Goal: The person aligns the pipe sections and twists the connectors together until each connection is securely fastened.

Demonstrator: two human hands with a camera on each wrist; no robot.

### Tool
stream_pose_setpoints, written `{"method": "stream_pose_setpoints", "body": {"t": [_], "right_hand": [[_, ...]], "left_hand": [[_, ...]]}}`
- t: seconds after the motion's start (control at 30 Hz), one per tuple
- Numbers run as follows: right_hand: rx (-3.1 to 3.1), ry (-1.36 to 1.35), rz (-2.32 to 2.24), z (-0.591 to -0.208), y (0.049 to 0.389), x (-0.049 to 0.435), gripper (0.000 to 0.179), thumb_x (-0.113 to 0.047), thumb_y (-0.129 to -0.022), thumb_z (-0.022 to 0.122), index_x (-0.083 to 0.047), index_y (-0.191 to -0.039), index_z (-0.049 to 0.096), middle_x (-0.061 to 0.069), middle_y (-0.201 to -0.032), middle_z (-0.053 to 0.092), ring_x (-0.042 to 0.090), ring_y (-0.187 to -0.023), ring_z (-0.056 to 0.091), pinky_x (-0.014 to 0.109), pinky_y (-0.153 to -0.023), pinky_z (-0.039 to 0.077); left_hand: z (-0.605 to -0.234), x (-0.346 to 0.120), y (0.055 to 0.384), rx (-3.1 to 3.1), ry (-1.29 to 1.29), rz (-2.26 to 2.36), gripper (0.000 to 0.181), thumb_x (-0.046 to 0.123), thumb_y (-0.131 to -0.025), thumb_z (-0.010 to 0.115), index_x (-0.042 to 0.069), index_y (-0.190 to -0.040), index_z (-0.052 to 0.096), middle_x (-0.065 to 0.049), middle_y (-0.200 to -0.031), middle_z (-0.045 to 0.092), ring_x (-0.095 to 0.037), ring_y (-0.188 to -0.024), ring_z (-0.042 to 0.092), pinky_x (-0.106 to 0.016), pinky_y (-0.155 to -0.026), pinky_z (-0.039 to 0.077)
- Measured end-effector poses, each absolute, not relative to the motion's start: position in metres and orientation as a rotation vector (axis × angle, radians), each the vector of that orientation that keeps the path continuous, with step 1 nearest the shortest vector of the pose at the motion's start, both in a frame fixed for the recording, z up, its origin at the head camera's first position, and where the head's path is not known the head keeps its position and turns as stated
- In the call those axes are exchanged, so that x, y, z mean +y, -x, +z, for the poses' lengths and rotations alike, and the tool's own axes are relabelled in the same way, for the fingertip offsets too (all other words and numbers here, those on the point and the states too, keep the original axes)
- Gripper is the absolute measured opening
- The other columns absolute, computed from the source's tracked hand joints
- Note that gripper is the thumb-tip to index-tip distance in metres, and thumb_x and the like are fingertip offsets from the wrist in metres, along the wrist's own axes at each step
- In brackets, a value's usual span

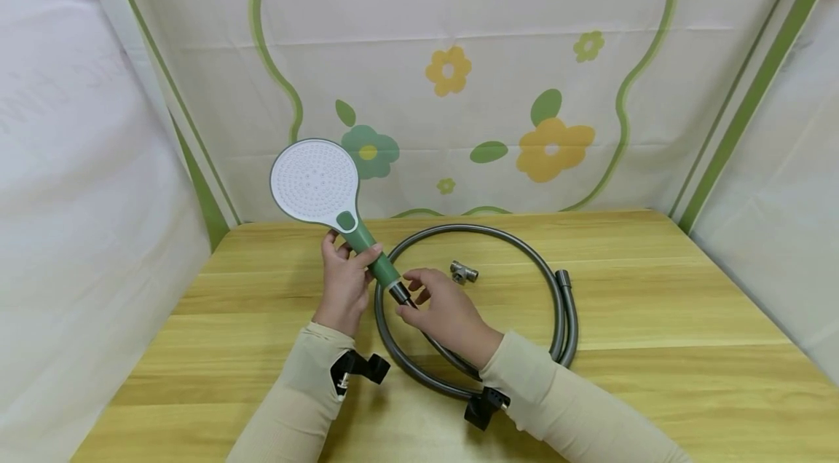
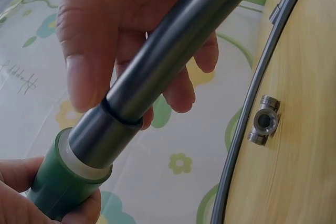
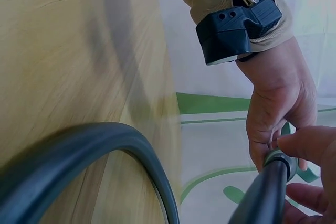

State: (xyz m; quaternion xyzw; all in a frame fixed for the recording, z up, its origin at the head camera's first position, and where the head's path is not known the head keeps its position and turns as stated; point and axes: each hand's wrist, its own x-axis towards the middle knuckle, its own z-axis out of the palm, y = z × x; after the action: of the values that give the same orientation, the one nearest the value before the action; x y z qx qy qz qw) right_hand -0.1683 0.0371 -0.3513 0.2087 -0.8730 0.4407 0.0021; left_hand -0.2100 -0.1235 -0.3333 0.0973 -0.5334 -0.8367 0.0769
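Note:
My left hand [image 1: 345, 281] grips the green handle of a hand shower head [image 1: 314, 183], held tilted above the table. The shower's round white spray face points toward the head camera. A dark grey shower hose [image 1: 468, 228] runs up to the handle's lower end, where its end nut [image 2: 102, 136] sits against the pale collar. Around that joint is my right hand [image 1: 448, 314], its thumb and fingers spread loosely on either side of the nut. In the left wrist view the right thumb lies right at the nut's edge, with the other fingers behind the hose.
The hose lies in a big loop on the wooden table [image 1: 262, 325], its other end [image 1: 564, 279] at the loop's right. Inside the loop is a metal T-shaped fitting [image 1: 463, 272]. A patterned cloth wall [image 1: 393, 84] stands behind, with white cloth at both sides.

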Motion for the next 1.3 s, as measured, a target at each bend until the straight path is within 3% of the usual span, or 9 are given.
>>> {"method": "stream_pose_setpoints", "body": {"t": [0.7,1.3], "right_hand": [[-2.758,-0.625,1.226,-0.3548,0.1676,0.0301,0.035,-0.019,-0.089,0.071,-0.01,-0.121,0.061,0.0,-0.096,0.062,0.013,-0.081,0.06,0.023,-0.055,0.048],[-2.744,-0.59,1.338,-0.3538,0.169,0.0293,0.029,-0.018,-0.09,0.068,-0.01,-0.117,0.062,-0.001,-0.094,0.062,0.011,-0.076,0.056,0.025,-0.055,0.048]], "left_hand": [[-0.3343,-0.1223,0.2089,-1.59,-0.276,-2.49,0.085,-0.01,-0.088,0.06,0.022,-0.149,0.011,-0.012,-0.133,0.039,-0.025,-0.105,0.051,-0.03,-0.08,0.05],[-0.3343,-0.1216,0.2105,-1.593,-0.272,-2.486,0.084,-0.01,-0.088,0.06,0.021,-0.149,0.011,-0.013,-0.133,0.039,-0.026,-0.106,0.051,-0.032,-0.082,0.05]]}}
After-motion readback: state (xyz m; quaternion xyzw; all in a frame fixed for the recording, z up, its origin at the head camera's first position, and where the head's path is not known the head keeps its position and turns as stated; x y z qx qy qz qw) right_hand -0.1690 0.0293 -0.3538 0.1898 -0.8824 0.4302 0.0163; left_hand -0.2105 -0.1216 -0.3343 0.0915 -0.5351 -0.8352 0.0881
